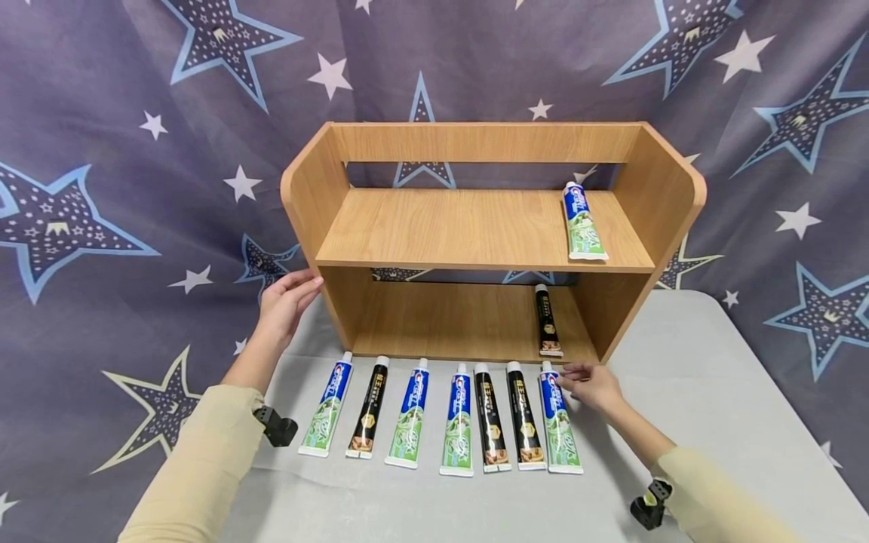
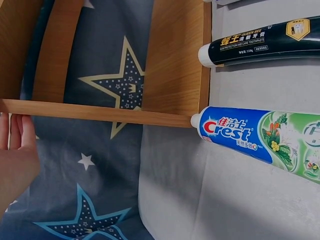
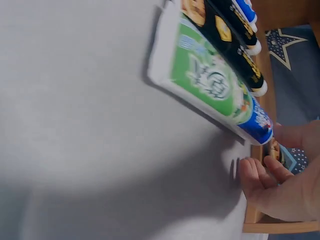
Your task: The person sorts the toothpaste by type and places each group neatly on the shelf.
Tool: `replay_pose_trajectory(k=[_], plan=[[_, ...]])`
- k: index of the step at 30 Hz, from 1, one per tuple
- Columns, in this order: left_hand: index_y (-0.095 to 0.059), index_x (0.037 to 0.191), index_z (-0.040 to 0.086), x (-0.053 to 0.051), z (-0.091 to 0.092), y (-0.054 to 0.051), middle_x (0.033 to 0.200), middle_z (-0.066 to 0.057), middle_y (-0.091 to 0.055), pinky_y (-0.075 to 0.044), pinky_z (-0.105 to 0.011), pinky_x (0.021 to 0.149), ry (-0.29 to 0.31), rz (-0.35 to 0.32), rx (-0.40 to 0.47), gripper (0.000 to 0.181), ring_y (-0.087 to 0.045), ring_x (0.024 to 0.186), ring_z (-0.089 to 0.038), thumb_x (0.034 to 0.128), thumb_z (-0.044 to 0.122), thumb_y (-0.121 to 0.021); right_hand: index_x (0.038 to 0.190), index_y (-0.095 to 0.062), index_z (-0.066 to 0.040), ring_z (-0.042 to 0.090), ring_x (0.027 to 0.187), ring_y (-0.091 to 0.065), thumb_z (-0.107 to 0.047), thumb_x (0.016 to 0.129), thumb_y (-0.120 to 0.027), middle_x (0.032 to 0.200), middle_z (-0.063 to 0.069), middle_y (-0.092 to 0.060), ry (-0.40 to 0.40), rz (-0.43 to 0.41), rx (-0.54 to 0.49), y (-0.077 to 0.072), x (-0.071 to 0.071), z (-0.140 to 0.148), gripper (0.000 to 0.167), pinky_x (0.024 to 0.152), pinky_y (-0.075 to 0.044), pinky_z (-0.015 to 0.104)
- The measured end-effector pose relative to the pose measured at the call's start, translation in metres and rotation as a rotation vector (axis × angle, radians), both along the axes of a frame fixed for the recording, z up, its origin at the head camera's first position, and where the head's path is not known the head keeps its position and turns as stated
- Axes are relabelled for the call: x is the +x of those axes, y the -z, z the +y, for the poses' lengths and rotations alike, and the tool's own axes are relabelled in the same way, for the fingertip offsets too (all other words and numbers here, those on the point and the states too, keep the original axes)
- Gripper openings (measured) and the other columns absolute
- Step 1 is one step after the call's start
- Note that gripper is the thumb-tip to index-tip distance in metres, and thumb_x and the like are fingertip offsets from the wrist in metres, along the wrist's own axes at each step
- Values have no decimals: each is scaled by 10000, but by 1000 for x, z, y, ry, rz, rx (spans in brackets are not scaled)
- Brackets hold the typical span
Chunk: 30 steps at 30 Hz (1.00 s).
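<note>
The right hand (image 1: 592,386) is at the far, capped end of the rightmost Crest tube (image 1: 561,422), its fingertips seemingly touching the right side; I cannot tell whether it grips the tube or only meets it. The left hand (image 1: 285,304) is open, its fairly straight fingers resting against the left side panel (image 1: 314,188) of the wooden rack (image 1: 489,142).

The work looks to be at an early stage. Two tubes lie in the rack, both toward the right: a blue-and-green tube (image 1: 584,222) on the upper shelf (image 1: 421,226) and a small black tube (image 1: 547,320) on the lower shelf (image 1: 448,320), all with caps to the far side. Seven are left in a row on the grey surface (image 1: 720,392), just on the near side of the rack: from left to right, the leftmost Crest tube (image 1: 327,407), a black one, two more Crest, two black, then the one at the right hand. The left and middle of both shelves carry no tubes, so most of the placing appears undone.
</note>
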State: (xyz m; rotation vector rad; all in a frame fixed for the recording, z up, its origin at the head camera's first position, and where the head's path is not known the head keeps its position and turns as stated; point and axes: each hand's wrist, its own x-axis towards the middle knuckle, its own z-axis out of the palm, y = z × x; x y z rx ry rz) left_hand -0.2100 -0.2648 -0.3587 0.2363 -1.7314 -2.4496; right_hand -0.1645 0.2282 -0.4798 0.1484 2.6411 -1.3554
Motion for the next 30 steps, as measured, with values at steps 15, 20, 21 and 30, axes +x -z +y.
replay_pose_trajectory(k=[15,20,21,30], plan=[[-674,855,152,-1,0,1,833,66,-699,-576,-121,821,-10,-18,-16,180,-697,806,-7,848,-28,-684,1175,-549,124,137,788,-632,-39,722,-788,985,240,-673,-22,-41,-29,4,24,-8,538,646,-563,187],[-679,842,156,-2,1,1,823,72,-713,-574,-116,819,-15,-15,-13,196,-695,783,5,861,-39,-662,1150,-566,107,189,808,-625,-57,689,-810,945,203,-666,-7,-31,47,4,26,-12,547,656,-547,212],[-678,842,156,-2,1,1,824,73,-712,-574,-116,821,-17,-16,-16,193,-694,783,6,861,-36,-663,1138,-571,105,189,803,-621,-69,690,-813,934,196,-665,-5,-32,61,4,26,-12,538,650,-542,213],[-669,851,159,-2,2,1,837,78,-699,-569,-123,839,-43,-41,-38,179,-692,788,4,856,-19,-678,1032,-618,75,171,724,-578,-196,722,-827,827,118,-652,27,-75,119,6,28,-17,462,575,-499,211]])
